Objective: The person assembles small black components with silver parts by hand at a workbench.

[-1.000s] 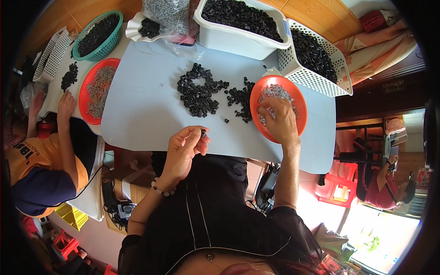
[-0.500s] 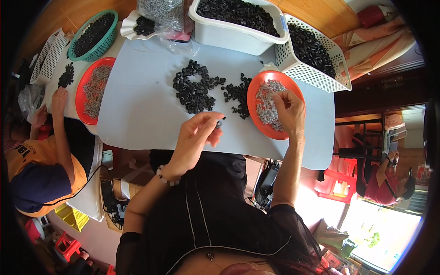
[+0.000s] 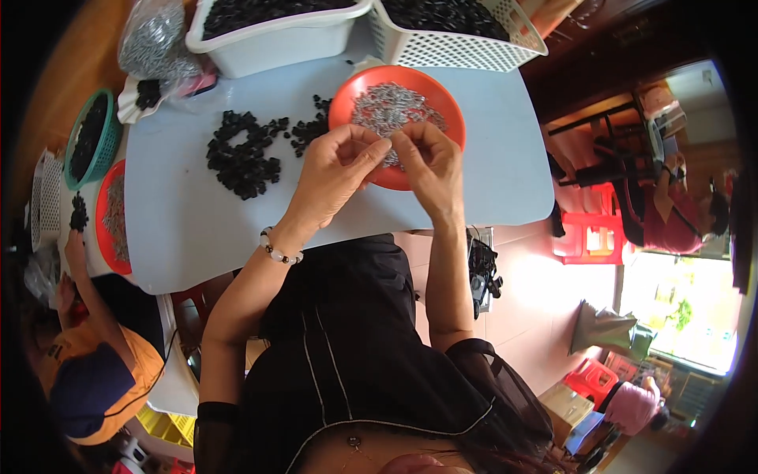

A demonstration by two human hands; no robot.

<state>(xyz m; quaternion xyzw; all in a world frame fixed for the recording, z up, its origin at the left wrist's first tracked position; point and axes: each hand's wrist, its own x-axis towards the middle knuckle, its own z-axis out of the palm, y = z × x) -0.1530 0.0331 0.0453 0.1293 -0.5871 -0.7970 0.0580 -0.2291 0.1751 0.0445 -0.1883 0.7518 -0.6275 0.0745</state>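
Observation:
My left hand (image 3: 335, 167) and my right hand (image 3: 433, 162) meet fingertip to fingertip over the near part of an orange-red plate (image 3: 452, 107). Thumb and forefinger of each are pinched closed; whatever sits between them is too small and hidden to make out. Small silver metal pieces (image 3: 391, 104) are heaped on the plate. To the left of it lies a small cluster of little black parts (image 3: 309, 130), partly behind my left hand. Farther left on the light blue table (image 3: 178, 229) is a larger ring-shaped pile of black parts (image 3: 243, 154).
A white tub (image 3: 276, 49) and a white perforated basket (image 3: 462, 49), both full of black parts, stand at the back. Beside them is a clear bag of metal pieces (image 3: 154, 43). At far left a co-worker in orange (image 3: 95, 371) reaches to black parts near a green basket (image 3: 116, 138).
My view has swung to the right. My hands, apart before, have come together over the plate; the dark little part seen at my left fingertips is now hidden.

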